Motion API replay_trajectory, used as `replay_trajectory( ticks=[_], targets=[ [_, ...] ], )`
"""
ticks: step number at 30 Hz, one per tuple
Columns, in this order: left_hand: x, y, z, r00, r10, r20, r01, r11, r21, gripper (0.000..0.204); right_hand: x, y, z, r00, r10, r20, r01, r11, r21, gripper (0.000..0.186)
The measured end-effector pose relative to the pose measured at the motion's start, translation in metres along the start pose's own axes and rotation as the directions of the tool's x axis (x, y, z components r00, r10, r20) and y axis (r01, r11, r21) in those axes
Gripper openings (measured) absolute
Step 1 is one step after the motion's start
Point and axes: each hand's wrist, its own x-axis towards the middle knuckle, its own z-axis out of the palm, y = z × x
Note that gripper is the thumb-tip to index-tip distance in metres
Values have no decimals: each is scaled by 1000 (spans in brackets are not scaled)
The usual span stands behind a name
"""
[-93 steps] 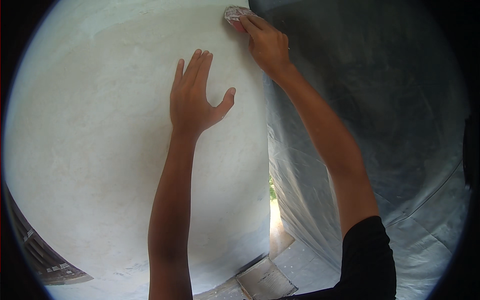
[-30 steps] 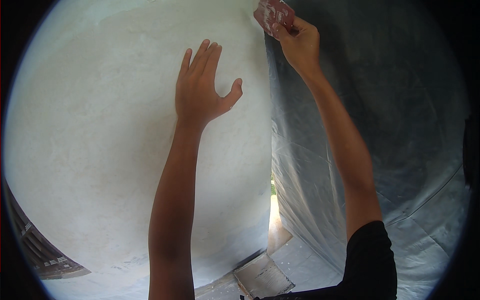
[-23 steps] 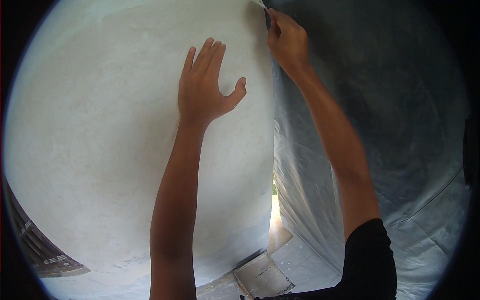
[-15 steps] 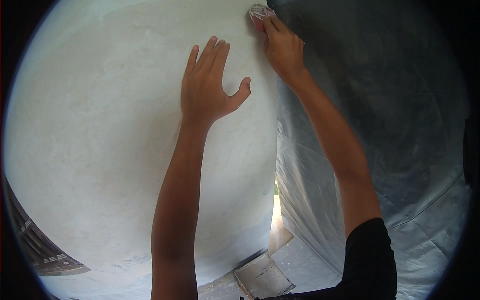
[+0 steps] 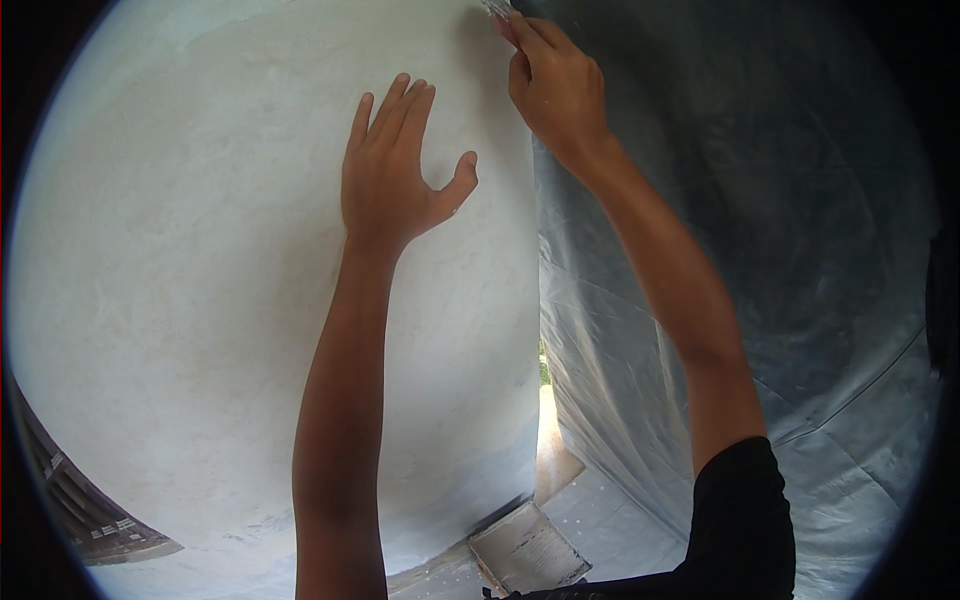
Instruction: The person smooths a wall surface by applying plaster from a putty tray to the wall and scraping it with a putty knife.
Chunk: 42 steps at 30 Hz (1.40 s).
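Sanding the wall (image 5: 200, 300) edge: left hand (image 5: 395, 165) flat, open; right hand (image 5: 555, 85) pinching, apparently, sandpaper (image 5: 497, 8); next stroke needs steady pressure.

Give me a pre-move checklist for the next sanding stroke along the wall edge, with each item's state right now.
1. Left hand braced flat on the wall: ok, palm down and fingers spread.
2. Right hand at the wall's right edge: ok, high up at the corner.
3. Sanding pad gripped: cannot tell, only a sliver shows above the fingers at the picture's rim.
4. Pad flat against the surface: cannot tell, contact is hidden.
5. Plastic sheet clear of the stroke: not ok, it hangs right beside the edge, behind the right hand.
6. Hands apart from each other: ok, bare wall shows between them.
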Motion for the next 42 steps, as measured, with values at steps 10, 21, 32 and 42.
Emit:
replay_trajectory(
  ticks=[10,21,32,42],
  targets=[
    [1,2,3,1000,1,-11,-1,1000,-25,61,-28,-14,20,987,-54,148,79,982,-171,36],
    [1,1,4,1000,-1,-7,1,1000,-2,59,20,27,2,972,222,-72,-195,944,267,22],
    [1,2,2,1000,-8,-7,8,1000,-16,61,-8,15,40,993,20,116,1,984,-177,20],
    [0,2,5,1000,8,2,-8,1000,13,60,4,8,-9,991,112,72,-116,991,62,24]
  ],
)
